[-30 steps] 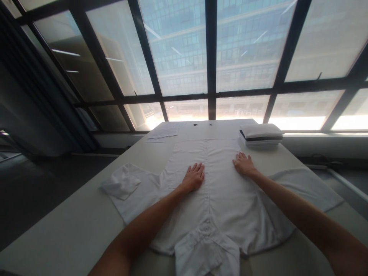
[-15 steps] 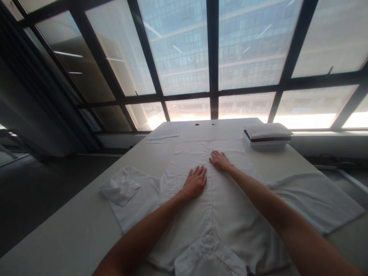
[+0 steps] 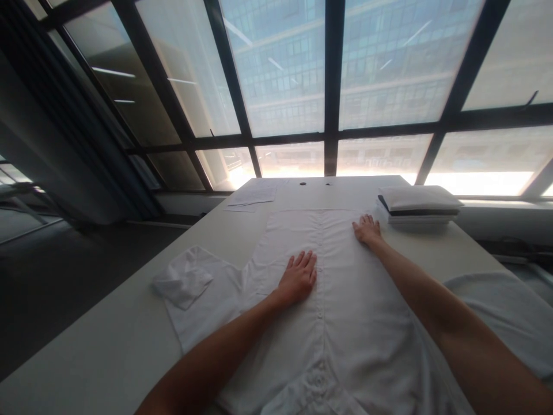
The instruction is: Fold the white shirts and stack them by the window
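Observation:
A white button-up shirt (image 3: 358,311) lies front side up on the table, its collar nearest me and its hem toward the window. My left hand (image 3: 299,278) rests flat on the shirt just left of the button line, fingers stretched out. Farther up, near the right edge by the hem, my right hand (image 3: 367,229) presses on the fabric with fingers spread. The left sleeve (image 3: 185,279) is bunched at its end. The right sleeve (image 3: 505,311) spreads out on the right, partly hidden by my forearm.
The white table (image 3: 108,328) reaches to a large framed window (image 3: 276,75). Sheets of paper (image 3: 254,196) lie at its far left. A stack of folded cloth (image 3: 419,204) sits at the far right. A dark curtain (image 3: 73,132) hangs on the left.
My right hand has slid right across the shirt, from the button line to the right edge. My left hand stays in place. The view has shifted slightly.

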